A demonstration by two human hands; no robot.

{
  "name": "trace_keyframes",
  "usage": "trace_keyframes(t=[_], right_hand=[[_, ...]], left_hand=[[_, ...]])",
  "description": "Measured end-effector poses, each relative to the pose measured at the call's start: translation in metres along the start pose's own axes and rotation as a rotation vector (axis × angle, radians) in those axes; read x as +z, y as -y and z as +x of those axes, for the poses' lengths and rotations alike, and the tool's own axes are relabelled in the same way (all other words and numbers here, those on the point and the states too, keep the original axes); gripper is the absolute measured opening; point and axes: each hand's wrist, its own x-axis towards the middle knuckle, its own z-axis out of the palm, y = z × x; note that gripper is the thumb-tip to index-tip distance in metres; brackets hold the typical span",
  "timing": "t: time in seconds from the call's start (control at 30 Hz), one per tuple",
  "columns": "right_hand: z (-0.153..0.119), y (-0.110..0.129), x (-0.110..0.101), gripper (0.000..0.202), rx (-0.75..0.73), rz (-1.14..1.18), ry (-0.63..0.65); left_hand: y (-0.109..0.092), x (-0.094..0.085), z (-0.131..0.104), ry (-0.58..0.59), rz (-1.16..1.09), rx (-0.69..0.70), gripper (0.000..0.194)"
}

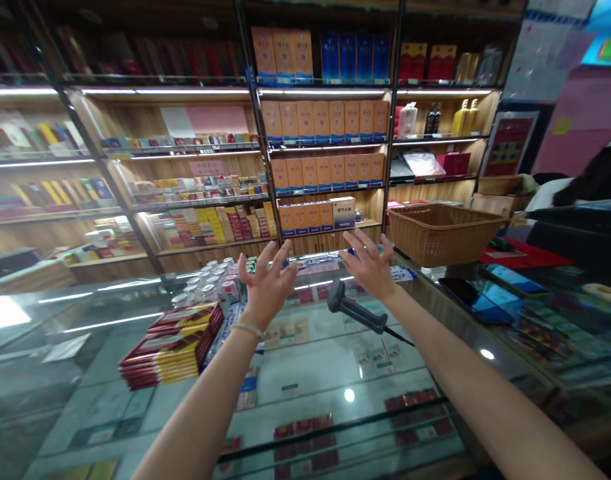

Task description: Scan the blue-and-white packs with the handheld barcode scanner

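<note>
My left hand is raised over the glass counter with its fingers spread and nothing in it; a bracelet circles the wrist. My right hand, also empty, has its fingers apart above the counter's far part. Between and just below the hands lies a black barcode scanner, its cable passing under my right forearm. Stacks of red and yellow packets sit left of my left wrist. Behind them stand several clear-lidded containers, and blue-and-white packets lie partly behind my left hand.
The glass counter has goods inside it. A wicker basket stands beyond my right hand. Phones lie on the right, near a red cloth. Shelves of boxes line the back wall. Part of a person shows at the right edge.
</note>
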Motion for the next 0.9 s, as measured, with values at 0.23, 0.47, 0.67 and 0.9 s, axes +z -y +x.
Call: trace_keyframes(t=[0.23, 0.47, 0.67, 0.9], right_hand=[[-0.003, 0.042, -0.001, 0.014, -0.027, 0.045, -0.164], [-0.010, 0.050, -0.006, 0.018, -0.002, 0.116, -0.102], [-0.008, 0.053, -0.016, 0.018, 0.139, 0.186, 0.033], [-0.005, 0.043, -0.019, 0.030, 0.349, 0.395, 0.298]], left_hand=[[0.029, 0.000, -0.041, -0.305, 0.167, 0.171, 0.013], [0.030, -0.003, -0.047, -0.323, 0.171, 0.123, 0.013], [0.023, -0.006, -0.047, -0.278, 0.138, 0.048, 0.003], [0.015, -0.007, -0.046, -0.177, 0.114, -0.030, 0.015]])
